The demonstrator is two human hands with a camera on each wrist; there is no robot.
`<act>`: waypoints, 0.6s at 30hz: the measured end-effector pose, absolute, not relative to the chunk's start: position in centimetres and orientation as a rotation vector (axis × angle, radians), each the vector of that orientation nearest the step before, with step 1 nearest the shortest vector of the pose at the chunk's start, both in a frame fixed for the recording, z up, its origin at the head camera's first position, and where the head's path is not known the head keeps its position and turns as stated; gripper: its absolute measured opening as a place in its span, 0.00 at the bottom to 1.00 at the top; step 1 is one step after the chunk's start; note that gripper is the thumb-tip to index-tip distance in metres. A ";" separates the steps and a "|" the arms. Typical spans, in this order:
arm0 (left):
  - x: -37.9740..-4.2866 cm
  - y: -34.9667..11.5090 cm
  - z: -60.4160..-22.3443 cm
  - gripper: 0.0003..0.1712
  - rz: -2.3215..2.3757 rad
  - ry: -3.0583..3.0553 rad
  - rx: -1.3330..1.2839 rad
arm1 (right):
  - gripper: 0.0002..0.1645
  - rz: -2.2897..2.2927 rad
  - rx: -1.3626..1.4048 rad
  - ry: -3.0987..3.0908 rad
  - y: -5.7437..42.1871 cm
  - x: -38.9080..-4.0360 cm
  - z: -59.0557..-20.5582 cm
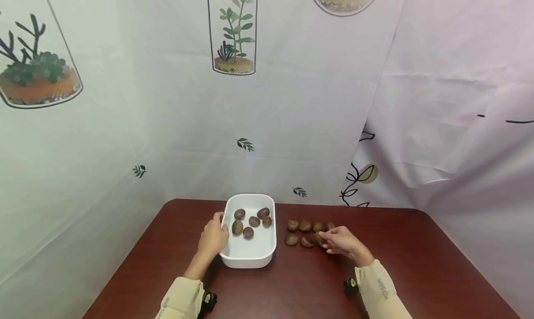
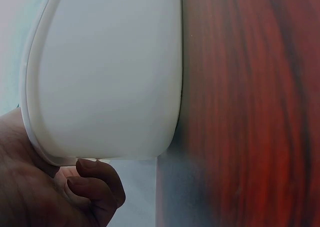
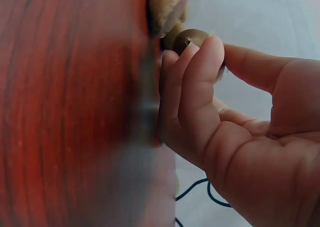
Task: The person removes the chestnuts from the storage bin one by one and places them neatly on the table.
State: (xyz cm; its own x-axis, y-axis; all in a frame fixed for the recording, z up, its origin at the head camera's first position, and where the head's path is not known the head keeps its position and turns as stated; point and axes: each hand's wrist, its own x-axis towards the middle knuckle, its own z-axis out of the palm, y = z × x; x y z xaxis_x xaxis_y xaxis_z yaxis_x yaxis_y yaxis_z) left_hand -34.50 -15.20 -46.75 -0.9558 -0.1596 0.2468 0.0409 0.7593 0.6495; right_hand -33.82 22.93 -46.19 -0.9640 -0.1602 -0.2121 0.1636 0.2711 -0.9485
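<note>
A white rectangular tray (image 1: 247,263) stands on the table with several brown chestnuts (image 1: 237,227) lying loose in it. My left hand (image 1: 213,238) grips the tray's left rim. In the left wrist view its curled fingers (image 2: 102,187) are against the outer wall. To the right of the tray, more chestnuts (image 1: 305,225) lie in two short rows on the tabletop. At the right end of the front row, my right hand (image 1: 344,243) pinches one chestnut (image 3: 189,38) between thumb and fingertips. Other chestnuts (image 3: 167,9) sit just beyond it in the right wrist view.
The dark red wooden table (image 1: 292,291) has rounded far corners. Behind it and along the sides hangs a white cloth (image 1: 187,124) printed with plants and jars. Black wrist devices (image 1: 351,284) sit near both sleeves, close over the tabletop.
</note>
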 end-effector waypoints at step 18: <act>-34.6 -15.4 -46.7 0.25 -1.014 -2.680 0.102 | 0.20 -1.735 0.162 2.361 22.6 -34.3 -47.7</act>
